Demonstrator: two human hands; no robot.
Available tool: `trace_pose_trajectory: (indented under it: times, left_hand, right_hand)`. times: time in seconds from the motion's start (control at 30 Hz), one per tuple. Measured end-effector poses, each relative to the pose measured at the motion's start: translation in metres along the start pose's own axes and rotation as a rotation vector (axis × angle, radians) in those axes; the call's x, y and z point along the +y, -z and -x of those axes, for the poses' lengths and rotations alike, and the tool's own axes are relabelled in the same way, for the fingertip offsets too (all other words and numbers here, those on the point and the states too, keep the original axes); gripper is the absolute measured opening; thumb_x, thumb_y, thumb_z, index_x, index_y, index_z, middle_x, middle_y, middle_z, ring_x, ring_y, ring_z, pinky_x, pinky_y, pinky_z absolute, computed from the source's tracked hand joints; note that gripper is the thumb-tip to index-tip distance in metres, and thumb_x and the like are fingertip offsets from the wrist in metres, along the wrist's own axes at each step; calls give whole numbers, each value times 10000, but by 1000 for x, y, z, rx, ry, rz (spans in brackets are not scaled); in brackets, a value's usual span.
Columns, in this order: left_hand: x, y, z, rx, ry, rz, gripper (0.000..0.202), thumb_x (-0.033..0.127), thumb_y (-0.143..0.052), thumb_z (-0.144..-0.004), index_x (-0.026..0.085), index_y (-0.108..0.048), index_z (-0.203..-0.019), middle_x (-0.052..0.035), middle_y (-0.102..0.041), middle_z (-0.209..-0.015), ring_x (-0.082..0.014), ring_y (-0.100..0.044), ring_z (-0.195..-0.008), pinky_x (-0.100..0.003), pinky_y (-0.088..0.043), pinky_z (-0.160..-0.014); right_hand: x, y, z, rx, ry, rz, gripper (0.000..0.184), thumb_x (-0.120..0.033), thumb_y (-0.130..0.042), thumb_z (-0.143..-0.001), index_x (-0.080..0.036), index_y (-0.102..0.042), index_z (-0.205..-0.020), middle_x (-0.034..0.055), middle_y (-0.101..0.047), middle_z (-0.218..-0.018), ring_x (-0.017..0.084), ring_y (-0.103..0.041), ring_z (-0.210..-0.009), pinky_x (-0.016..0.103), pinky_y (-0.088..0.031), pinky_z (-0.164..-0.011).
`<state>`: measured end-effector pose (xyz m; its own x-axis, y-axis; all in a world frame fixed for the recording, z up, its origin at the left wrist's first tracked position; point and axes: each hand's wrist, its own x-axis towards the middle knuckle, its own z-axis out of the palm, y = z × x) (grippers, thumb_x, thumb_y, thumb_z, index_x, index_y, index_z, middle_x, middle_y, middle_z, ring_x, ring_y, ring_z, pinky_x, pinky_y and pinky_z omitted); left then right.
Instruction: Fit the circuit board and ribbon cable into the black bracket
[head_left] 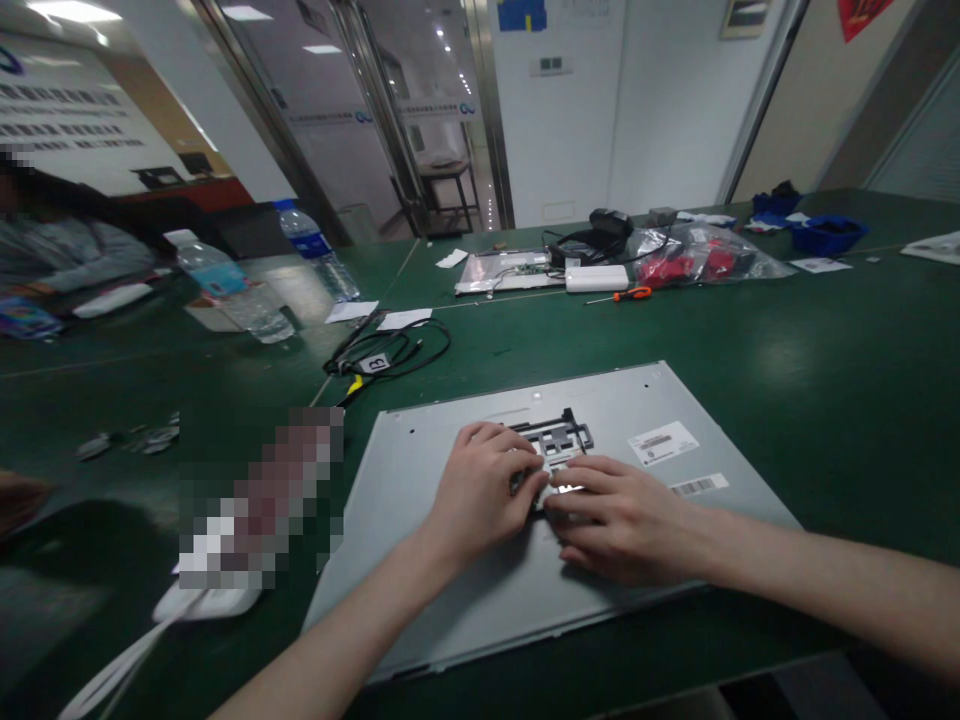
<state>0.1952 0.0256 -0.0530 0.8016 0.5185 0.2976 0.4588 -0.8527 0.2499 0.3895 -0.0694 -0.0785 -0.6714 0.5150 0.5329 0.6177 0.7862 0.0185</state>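
Bare left grip (pixel 486 485), bare right grip (pixel 628 518); 2 slim bare forearms (pixel 364 622).

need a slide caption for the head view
Left hand and right hand close together at the middle of a grey panel on a green table.

A thin, pale grey metal panel (pixel 420 480) is laid flat on the bench (pixel 862 400), close to the near edge and slightly askew to it. A dark, silvery bracket (pixel 566 440) is seated around the panel's middle, its nearer part hidden from view. To the bracket's right, a white printed label (pixel 664 442) and a barcode strip (pixel 701 485) are stuck on.
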Motion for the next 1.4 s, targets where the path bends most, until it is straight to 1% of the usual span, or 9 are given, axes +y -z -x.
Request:
trace_pose_trajectory:
  times: [0.17,0.33,0.47,0.57,0.77,1.03,1.17,1.27,1.4]
  left_hand:
    - [-2,-2,-2,18,57,35,60,271,-695,-846,254,-752,-842,3,-750,-924,-226,-630,-932,-456,-381,-935]
    - [-3,-2,-3,21,76,40,36,267,-719,-827,269,-755,-824,16,-752,-901,-221,-637,-912,-448,-383,-915]
    - [-4,-2,-3,36,56,17,43,282,-717,-832,263,-751,-816,9,-748,-893,-219,-631,-900,-445,-378,-915]
    - [-3,-2,-3,59,37,3,45,278,-716,-833,254,-738,-802,13,-744,-890,-211,-626,-887,-441,-372,-925]
    - [0,-2,-3,116,-30,3,96,215,-674,-855,239,-710,-770,19,-736,-879,-200,-618,-887,-450,-356,-962]
    - [0,0,-4,85,-118,-37,166,187,-600,-900,225,-707,-778,-8,-721,-906,-204,-592,-902,-455,-367,-971]
    - [1,-1,-4,16,-166,-25,250,142,-495,-939,195,-685,-785,-33,-712,-893,-186,-601,-847,-397,-435,-885]
    - [-1,-4,-4,-30,-158,-15,251,122,-479,-924,178,-671,-771,-49,-710,-854,-180,-621,-808,-373,-461,-830]
    - [-3,-4,-3,-73,-147,-19,262,100,-475,-910,173,-682,-767,-43,-715,-787,-176,-644,-778,-359,-475,-808]
  right_hand:
    - [-1,0,1,-3,4,3,189,-292,-618,-930,-177,-710,-813,54,-691,-989,206,-578,-1007,379,-443,-1001]
    - [-2,-2,1,0,-6,-13,183,-280,-597,-941,-159,-703,-854,39,-711,-880,207,-590,-968,380,-434,-997]
    - [-3,-3,2,18,-37,-14,164,-283,-580,-945,-168,-691,-911,37,-722,-865,207,-596,-947,379,-437,-978]
    - [-3,-4,2,-6,-38,-16,175,-296,-569,-951,-166,-684,-926,40,-715,-878,213,-591,-946,377,-441,-962]
    - [-3,-3,0,-34,-43,-32,206,-299,-546,-966,-155,-684,-918,50,-696,-895,218,-576,-945,370,-446,-927]
    - [-4,-3,1,-28,-42,-28,199,-306,-554,-959,-160,-683,-920,50,-689,-896,211,-559,-921,365,-439,-906]
    - [-3,-4,1,-28,-43,-38,199,-312,-559,-954,-161,-685,-927,49,-690,-897,209,-554,-916,361,-436,-915]
    - [-2,-4,1,-36,-45,-43,205,-304,-547,-960,-153,-684,-937,48,-686,-906,212,-557,-930,359,-435,-925]
    - [-3,-3,0,-26,-34,-41,207,-300,-544,-962,-151,-683,-926,52,-688,-912,209,-568,-930,362,-439,-931]
